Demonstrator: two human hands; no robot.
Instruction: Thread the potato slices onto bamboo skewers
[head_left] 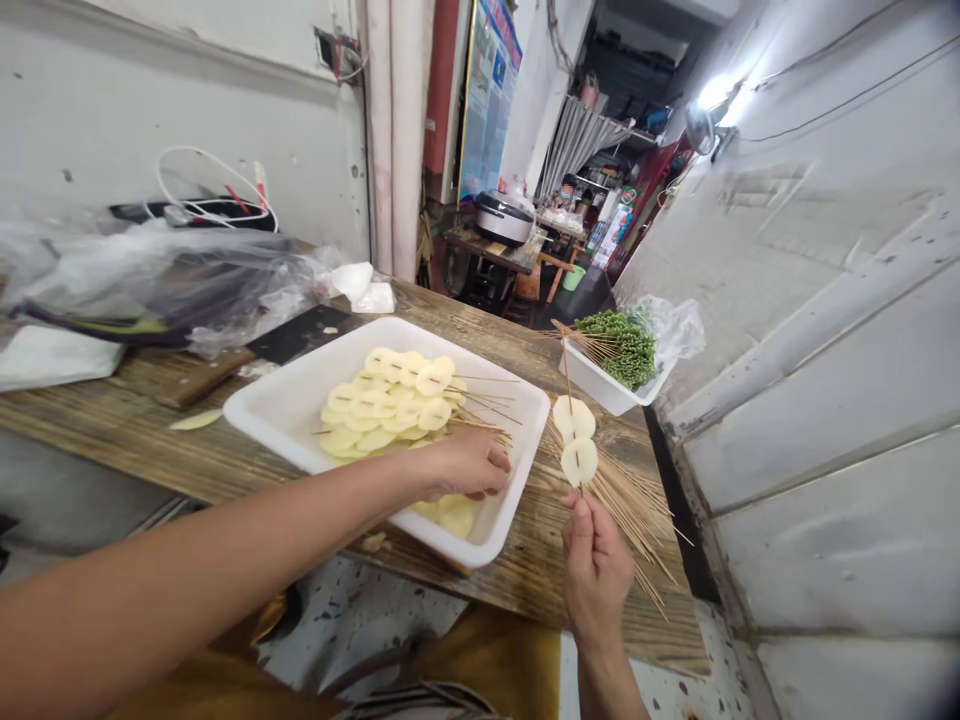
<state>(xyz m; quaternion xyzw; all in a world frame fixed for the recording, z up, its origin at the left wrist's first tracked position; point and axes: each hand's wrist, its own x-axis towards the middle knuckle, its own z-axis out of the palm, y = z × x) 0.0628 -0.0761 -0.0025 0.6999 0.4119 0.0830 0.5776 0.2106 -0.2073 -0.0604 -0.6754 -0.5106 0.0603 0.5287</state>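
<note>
My right hand (598,550) pinches the lower end of a bamboo skewer (565,370), which stands nearly upright with two pale potato slices (578,462) threaded on it. My left hand (469,465) reaches into a white plastic tray (259,410), its fingers curled down over the near right part. What those fingertips hold, if anything, is hidden. Loose potato slices (456,515) lie just below this hand. Beyond it, finished skewers of potato slices (390,400) are piled in the tray, their bare stick ends pointing right.
Many loose bamboo skewers (626,500) spread over the wooden table (525,540) at right. A smaller white tray (600,385) holds skewered green vegetables (622,345). At left lie a cleaver (259,355) and crumpled plastic bags (150,280). A wall borders the right side.
</note>
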